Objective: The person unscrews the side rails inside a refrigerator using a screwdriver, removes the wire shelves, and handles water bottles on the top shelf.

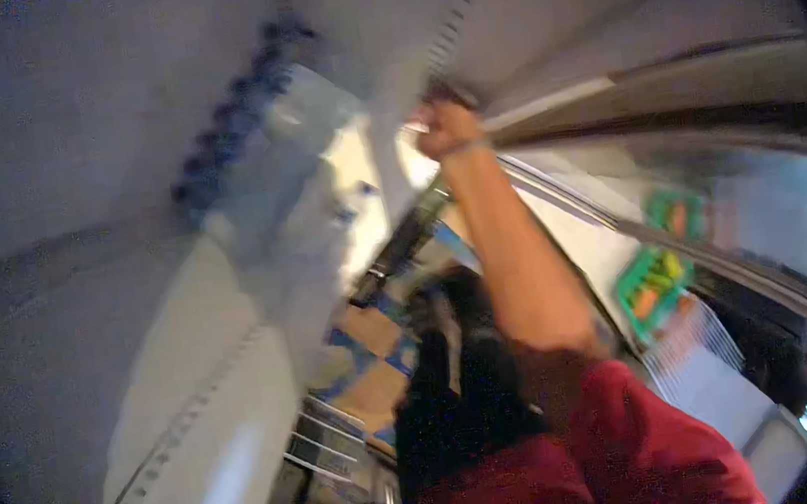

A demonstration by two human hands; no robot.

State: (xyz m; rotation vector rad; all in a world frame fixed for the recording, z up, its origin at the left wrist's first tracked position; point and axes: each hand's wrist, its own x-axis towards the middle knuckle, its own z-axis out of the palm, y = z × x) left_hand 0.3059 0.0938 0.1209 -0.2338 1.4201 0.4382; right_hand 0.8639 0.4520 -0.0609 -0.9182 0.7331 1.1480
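My right arm reaches up the middle of the head view from a red sleeve, with a thin band at the wrist. My right hand (pixel 449 128) is closed at a pale surface, beside a row of small dark marks. A small dark part shows at the fingers, but blur hides what they hold. Left of the hand hangs a pale bluish-white, sheet-like shape (pixel 263 173) with a row of dark blue bumps along its upper edge. My left hand is not in view.
Below lies a tan and blue patterned floor (pixel 371 357), with a white wire rack (pixel 326 443) nearby. A green basket (pixel 652 287) with yellow and orange contents stands at right, beside a long metal rail (pixel 727 258). A large smooth white panel (pixel 201 408) fills the left.
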